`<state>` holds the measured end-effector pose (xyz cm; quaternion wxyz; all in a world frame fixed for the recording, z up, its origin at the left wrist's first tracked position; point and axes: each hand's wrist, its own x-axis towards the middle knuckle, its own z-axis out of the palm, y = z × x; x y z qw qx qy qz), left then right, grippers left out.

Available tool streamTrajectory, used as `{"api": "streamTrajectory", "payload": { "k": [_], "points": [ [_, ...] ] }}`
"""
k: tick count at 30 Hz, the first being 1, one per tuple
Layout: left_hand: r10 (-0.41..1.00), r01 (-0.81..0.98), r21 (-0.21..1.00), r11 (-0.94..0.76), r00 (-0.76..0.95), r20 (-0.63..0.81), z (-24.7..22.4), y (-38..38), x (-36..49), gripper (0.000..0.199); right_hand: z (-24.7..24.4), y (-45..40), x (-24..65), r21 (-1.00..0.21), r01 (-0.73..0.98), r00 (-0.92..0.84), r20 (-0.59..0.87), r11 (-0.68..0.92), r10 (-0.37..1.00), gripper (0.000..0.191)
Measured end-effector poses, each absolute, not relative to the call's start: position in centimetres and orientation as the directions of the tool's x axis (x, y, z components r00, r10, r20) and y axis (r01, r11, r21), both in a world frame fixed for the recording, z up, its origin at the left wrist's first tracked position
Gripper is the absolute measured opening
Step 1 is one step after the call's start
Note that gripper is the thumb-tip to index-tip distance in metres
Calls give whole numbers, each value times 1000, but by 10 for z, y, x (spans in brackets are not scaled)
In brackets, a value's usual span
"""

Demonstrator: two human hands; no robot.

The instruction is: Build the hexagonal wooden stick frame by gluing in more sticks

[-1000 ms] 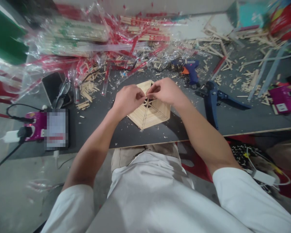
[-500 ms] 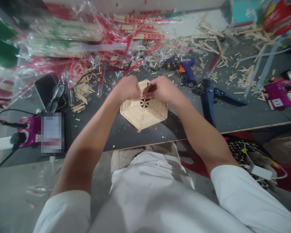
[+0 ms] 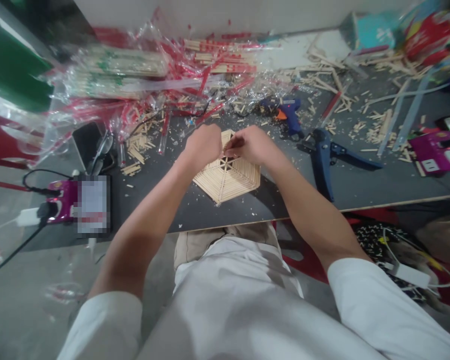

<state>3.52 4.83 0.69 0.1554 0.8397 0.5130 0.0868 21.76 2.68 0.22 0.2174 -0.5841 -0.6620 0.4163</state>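
Observation:
A six-sided piece built of thin wooden sticks (image 3: 230, 185) lies on the dark tabletop, its rows of sticks set between spokes that meet in the middle. My left hand (image 3: 205, 145) is closed over its far left part. Opposite it, my right hand (image 3: 250, 145) pinches over the far right part, thumb and fingers together. The fingertips of both hands meet just above the piece's centre. Anything held between them is too small or hidden to make out. Dark gaps show around the hub, below the fingertips.
Behind the hands lie a blue glue gun (image 3: 292, 115) and cut stick pieces (image 3: 137, 150). A dark blue cutter (image 3: 324, 165) sits on the right. Plastic-wrapped stick bundles (image 3: 127, 65) line the back. Glasses (image 3: 104, 146) and a purple power strip (image 3: 62, 200) are at left.
The camera view has shifted slightly, so the table scene sits a little lower and further right. Both hands keep nearly the same pinched pose over the piece's centre.

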Motion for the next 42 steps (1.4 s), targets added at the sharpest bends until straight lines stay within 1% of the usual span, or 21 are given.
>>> {"api": "streamTrajectory", "payload": {
  "k": [2,4,6,9,12,16,18,20,22,23,24,26,27,28,29,31,33,35,37,40,42],
  "points": [
    [906,851,327,-411,421,44,17,28,35,11,7,23,218,-803,596,-224,-190,-21,956,7],
    [914,865,312,-393,404,32,24,10,37,17,12,19,219,-800,600,-252,-171,15,952,5],
    [910,873,273,-403,415,16,29,-2,40,22,18,16,223,-802,594,-303,-152,62,941,7],
    [902,874,244,-420,432,2,32,-9,42,21,29,12,235,-826,558,-313,-118,82,942,11],
    [910,874,276,-399,414,4,33,-9,43,21,40,8,254,-830,554,-238,-83,65,968,10],
    [920,878,316,-359,390,-37,32,-3,44,19,56,-3,282,-806,592,-99,-48,20,994,9],
    [907,862,323,-391,420,-22,31,1,44,20,62,-14,296,-797,603,-22,-45,-22,999,10],
    [876,836,304,-457,481,-5,32,3,43,23,64,-27,309,-769,635,64,-38,-70,997,9],
    [838,815,245,-525,546,-20,34,3,43,28,60,-41,323,-720,687,144,-7,-105,990,11],
    [820,807,202,-554,572,-37,35,2,42,31,55,-48,331,-679,724,178,9,-125,984,15],
    [802,799,153,-582,595,-53,36,1,41,34,48,-54,338,-629,756,246,18,-180,969,19],
    [767,770,66,-634,638,-75,39,-2,40,37,33,-65,353,-467,826,388,65,-316,919,35],
    [747,751,35,-659,659,-83,39,-3,38,37,25,-69,360,-387,852,420,103,-353,902,46],
    [729,733,17,-680,679,-88,40,-3,37,36,17,-74,367,-332,864,430,97,-378,898,59],
    [714,718,19,-696,695,-84,39,-3,35,34,11,-77,373,-301,867,433,63,-397,899,71],
    [705,707,94,-701,707,-52,37,-1,29,29,4,-84,382,-285,877,392,-44,-388,919,89],
    [724,700,247,-670,690,6,33,1,22,23,3,-89,385,-275,875,381,-118,-399,917,100],
    [751,665,415,-622,656,74,28,3,14,18,6,-93,384,-231,868,413,-152,-439,898,104],
    [772,608,530,-592,616,156,24,3,8,15,11,-95,379,-149,878,433,-159,-455,887,100],
    [782,532,604,-594,560,276,18,3,4,11,16,-98,367,-16,911,407,-121,-411,906,75],
    [798,486,658,-576,509,323,14,2,6,11,20,-100,358,37,920,392,-85,-390,916,62]
  ]
}}
